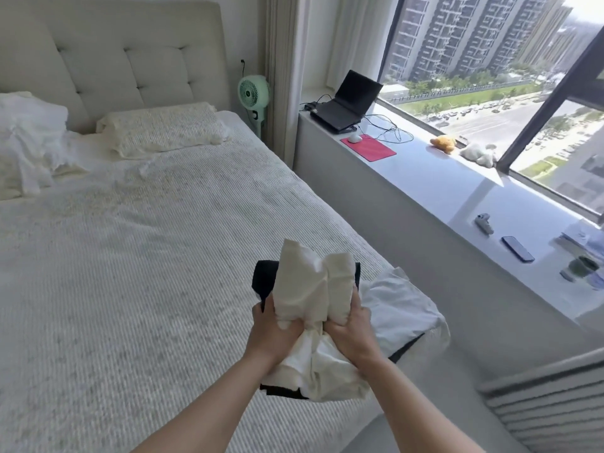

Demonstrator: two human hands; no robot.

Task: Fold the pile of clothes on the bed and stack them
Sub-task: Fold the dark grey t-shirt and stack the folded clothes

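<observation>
Left hand (277, 325) and right hand (351, 325), fingers clenched on a bunched cream garment (310, 289) held above dark clothes (264, 277) at the bed (130, 256) edge; the cloth should be shaken flat and smoothed before any fold

Strong daylight pours in through the window (490, 76) on the right and fills the room, so the scene is bright throughout. The sky at the far right corner is blown out to white. The glossy sill (457, 197) carries pale glare and reflects the dark window frame. The bedspread (130, 256) is evenly lit, with only soft shadows in its folds and under the pillow (163, 129) at the far end. Wide-angle distortion bends the window frame and the tower blocks outside near the edges. The picture is slightly soft overall, with fine detail smeared.
</observation>
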